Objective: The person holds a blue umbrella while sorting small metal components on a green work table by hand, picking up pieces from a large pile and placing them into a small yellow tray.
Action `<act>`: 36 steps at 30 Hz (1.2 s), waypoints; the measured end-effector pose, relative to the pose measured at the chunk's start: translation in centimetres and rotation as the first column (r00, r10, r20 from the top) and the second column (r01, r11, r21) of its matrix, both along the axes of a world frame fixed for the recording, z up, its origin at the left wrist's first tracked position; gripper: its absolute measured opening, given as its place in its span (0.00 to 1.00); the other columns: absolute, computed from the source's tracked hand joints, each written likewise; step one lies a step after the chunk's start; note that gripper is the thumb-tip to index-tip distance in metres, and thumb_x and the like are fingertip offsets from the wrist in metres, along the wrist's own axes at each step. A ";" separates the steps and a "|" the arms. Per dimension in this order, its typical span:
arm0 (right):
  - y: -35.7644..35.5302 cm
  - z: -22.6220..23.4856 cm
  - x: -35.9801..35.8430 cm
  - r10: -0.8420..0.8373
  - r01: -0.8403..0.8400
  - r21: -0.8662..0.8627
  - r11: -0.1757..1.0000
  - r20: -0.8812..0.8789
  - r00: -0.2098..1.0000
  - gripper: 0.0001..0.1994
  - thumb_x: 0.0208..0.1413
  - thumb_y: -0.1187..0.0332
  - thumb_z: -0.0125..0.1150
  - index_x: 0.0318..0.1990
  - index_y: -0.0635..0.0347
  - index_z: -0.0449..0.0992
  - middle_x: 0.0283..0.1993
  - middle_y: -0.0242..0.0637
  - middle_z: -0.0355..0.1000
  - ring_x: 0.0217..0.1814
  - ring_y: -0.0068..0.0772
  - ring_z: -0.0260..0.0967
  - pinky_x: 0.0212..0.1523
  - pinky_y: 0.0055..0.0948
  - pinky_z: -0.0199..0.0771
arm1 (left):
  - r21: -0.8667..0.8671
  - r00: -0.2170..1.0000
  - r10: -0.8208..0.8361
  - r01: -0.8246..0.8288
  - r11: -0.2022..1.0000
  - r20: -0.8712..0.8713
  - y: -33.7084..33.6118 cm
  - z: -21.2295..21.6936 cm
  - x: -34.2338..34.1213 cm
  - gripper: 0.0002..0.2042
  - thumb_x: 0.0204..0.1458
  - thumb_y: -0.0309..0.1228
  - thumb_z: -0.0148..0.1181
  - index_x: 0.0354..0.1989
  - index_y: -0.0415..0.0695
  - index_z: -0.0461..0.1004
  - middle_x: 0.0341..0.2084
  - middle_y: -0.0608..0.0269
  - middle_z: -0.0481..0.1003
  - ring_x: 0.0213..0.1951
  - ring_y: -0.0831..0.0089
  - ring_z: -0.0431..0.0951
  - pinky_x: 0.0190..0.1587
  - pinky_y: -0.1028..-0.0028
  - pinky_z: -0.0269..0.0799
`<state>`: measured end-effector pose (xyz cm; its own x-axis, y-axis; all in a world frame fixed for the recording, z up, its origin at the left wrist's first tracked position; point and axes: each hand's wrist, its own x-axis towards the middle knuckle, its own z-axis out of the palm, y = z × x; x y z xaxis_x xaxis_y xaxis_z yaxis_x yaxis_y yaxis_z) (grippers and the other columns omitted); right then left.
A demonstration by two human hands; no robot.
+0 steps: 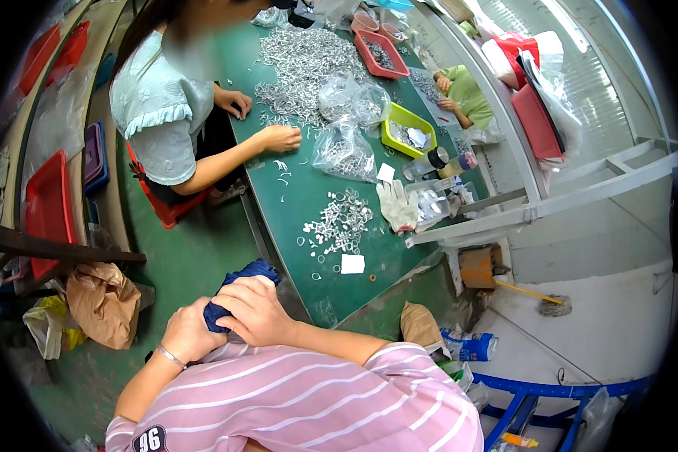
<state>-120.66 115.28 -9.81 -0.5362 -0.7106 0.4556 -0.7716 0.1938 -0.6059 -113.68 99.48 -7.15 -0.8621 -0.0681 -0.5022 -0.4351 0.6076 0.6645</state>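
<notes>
Centrally placed, the left hand (pixel 184 331), at the lower left of centre, is curled closed on one end of a bundled dark blue cloth (pixel 252 273); just to its right, the right hand (pixel 260 309) bends its fingers over the same bundle. The left fingertips are hidden, so the firmness of that grip cannot be told. Should both grips slacken, the cloth might fall to the green floor (pixel 203 256); swung rightward, a loose fold could sweep the small metal rings (pixel 343 222) or white card (pixel 352 264) at mid-frame.

Edges and room: at far left, a shelf-borne red tray (pixel 49 211) and a brown paper bag (pixel 105 305) bound a strip of open floor. Above the hands, a co-worker (pixel 162 128) on a red stool (pixel 169 216) limits reach. The table (pixel 320 301) presents its slanting left edge beside the cloth, a bumping hazard, with bare surface below the card.
</notes>
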 end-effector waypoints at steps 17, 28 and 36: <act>-0.4 -2.7 0.1 0.213 -0.193 0.098 0.976 -0.278 0.937 0.14 0.44 0.64 0.56 0.41 0.54 0.75 0.50 0.31 0.68 0.54 0.34 0.63 0.57 0.43 0.50 | 0.322 0.985 0.114 -0.149 0.935 0.127 -2.0 -3.6 1.7 0.21 0.26 0.32 0.69 0.32 0.39 0.72 0.26 0.58 0.76 0.28 0.68 0.75 0.35 0.71 0.72; -3.9 -3.1 -0.3 0.393 -0.246 0.517 0.820 -0.196 0.898 0.10 0.41 0.68 0.52 0.30 0.62 0.74 0.32 0.40 0.71 0.39 0.38 0.67 0.46 0.41 0.63 | 0.211 0.987 0.015 -0.048 0.976 0.158 -2.5 -4.5 1.6 0.22 0.23 0.37 0.68 0.30 0.37 0.73 0.28 0.49 0.76 0.30 0.58 0.77 0.37 0.69 0.72; -4.9 -3.5 -1.0 0.311 -0.471 0.690 0.550 0.354 0.882 0.14 0.34 0.70 0.60 0.33 0.64 0.75 0.34 0.47 0.74 0.39 0.42 0.73 0.45 0.39 0.67 | -0.244 0.940 -0.264 0.314 0.918 0.217 -1.1 -3.6 0.4 0.19 0.32 0.36 0.61 0.35 0.39 0.72 0.31 0.48 0.76 0.36 0.54 0.77 0.41 0.64 0.72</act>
